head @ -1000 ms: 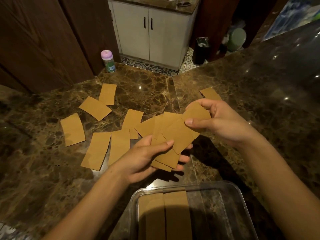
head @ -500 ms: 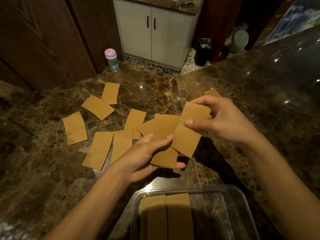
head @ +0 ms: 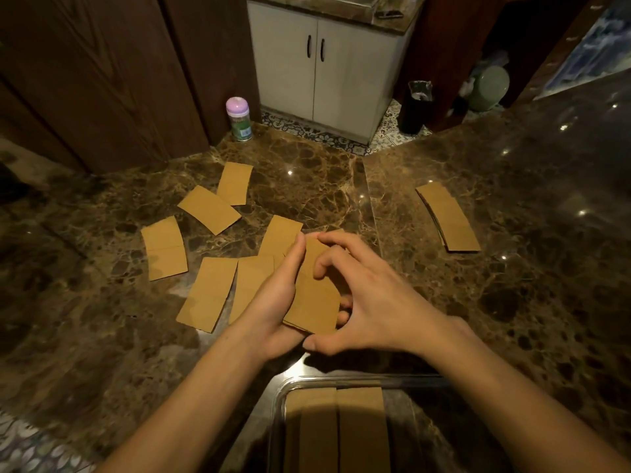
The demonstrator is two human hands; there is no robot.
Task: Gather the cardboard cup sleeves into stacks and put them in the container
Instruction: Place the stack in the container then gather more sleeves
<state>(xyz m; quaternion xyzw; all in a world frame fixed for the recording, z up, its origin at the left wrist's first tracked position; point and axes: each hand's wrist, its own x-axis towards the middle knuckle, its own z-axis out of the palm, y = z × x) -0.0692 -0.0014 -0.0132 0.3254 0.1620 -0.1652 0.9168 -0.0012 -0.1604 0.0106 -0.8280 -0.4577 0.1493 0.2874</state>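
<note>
A squared-up stack of brown cardboard cup sleeves (head: 312,295) sits between both hands above the marble counter. My left hand (head: 276,295) cups its left edge and underside. My right hand (head: 368,302) presses its right edge and top. Several loose sleeves (head: 208,293) lie flat on the counter to the left. Another neat stack of sleeves (head: 449,218) lies at the right. The clear plastic container (head: 278,397) stands at the bottom centre, with two piles of sleeves (head: 362,428) inside it.
A small bottle with a purple cap (head: 239,119) stands at the counter's far edge. Beyond it are dark wooden doors and a white cabinet (head: 324,66) on the floor below. The marble counter (head: 512,302) stretches to the right.
The fanned sleeves in my hands have been pushed together into one aligned stack. My right hand came in over it, uncovering the stack lying at the right.
</note>
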